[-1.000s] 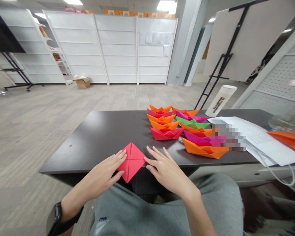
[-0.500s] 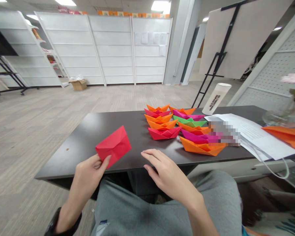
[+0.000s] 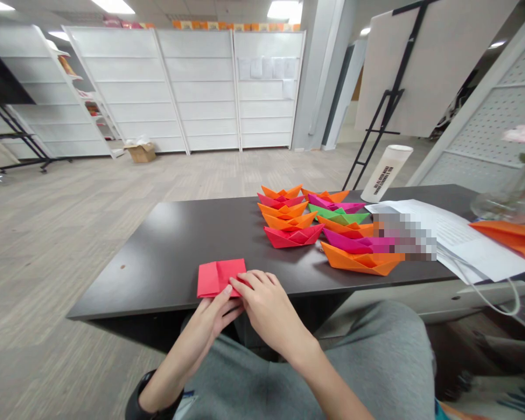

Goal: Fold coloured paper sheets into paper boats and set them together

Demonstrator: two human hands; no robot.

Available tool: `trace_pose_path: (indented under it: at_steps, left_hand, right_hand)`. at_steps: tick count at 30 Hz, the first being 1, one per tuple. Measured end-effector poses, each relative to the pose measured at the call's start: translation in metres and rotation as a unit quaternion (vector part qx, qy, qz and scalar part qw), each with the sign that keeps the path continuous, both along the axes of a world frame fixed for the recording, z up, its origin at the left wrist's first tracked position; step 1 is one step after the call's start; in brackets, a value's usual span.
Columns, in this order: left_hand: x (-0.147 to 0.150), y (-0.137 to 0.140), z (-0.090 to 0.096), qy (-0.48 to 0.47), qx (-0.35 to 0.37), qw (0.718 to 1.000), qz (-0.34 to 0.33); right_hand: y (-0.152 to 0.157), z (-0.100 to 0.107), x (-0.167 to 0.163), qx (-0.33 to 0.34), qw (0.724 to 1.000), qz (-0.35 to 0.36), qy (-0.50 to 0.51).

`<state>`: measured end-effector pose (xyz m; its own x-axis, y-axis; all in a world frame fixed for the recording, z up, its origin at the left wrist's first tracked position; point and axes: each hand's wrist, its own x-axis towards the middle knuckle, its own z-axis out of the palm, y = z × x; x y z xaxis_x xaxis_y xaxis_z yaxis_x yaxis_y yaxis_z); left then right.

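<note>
Dark desk bearing origami boats

The boats stand in two columns to your right. At the desk's front edge, your right hand touches, whether gripping I cannot tell, and your left hand pinches between thumb and fingers, one folded red paper

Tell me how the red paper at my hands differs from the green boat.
The red paper is folded into a rough rectangle; the green boat has pointed ends. Your left hand and right hand touch the red paper, not the green boat. Both are folded paper.
</note>
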<state>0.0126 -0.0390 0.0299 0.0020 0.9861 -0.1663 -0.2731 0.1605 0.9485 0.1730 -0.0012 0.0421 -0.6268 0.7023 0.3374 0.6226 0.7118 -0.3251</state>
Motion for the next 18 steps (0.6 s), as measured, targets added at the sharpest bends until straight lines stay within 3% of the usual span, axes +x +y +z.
trace_pose_path:
  at_steps: [2, 4, 6, 8, 11, 13, 15, 18]
  left_hand:
    - [-0.017, -0.004, 0.012, 0.100, -0.005, 0.991, -0.085]
    - [-0.038, -0.009, 0.026, 0.286, 0.030, 0.943, -0.170]
    - [-0.059, -0.013, 0.038, 0.427, 0.073, 0.884, -0.177]
    - [-0.074, -0.014, 0.042, 0.511, 0.158, 0.831, -0.154]
    - [-0.086, -0.007, 0.031, 0.587, 0.283, 0.739, -0.171]
    - [-0.088, 0.002, 0.018, 0.621, 0.317, 0.687, -0.205]
    - [-0.087, 0.010, 0.007, 0.642, 0.332, 0.657, -0.216]
    - [-0.085, 0.016, 0.000, 0.654, 0.341, 0.643, -0.206]
  right_hand:
    - [0.005, -0.001, 0.003, -0.005, 1.000, 0.021, -0.017]
    - [0.008, -0.001, 0.008, -0.015, 0.999, 0.041, -0.028]
    - [0.009, -0.001, 0.013, -0.034, 0.997, 0.056, -0.032]
    - [0.010, -0.001, 0.017, -0.057, 0.996, 0.064, -0.030]
    - [0.011, -0.003, 0.022, -0.080, 0.993, 0.078, -0.028]
    - [0.012, -0.003, 0.023, -0.079, 0.993, 0.082, -0.027]
    - [0.014, -0.003, 0.022, -0.061, 0.995, 0.081, -0.021]
    - [0.016, -0.002, 0.019, -0.017, 0.996, 0.087, -0.003]
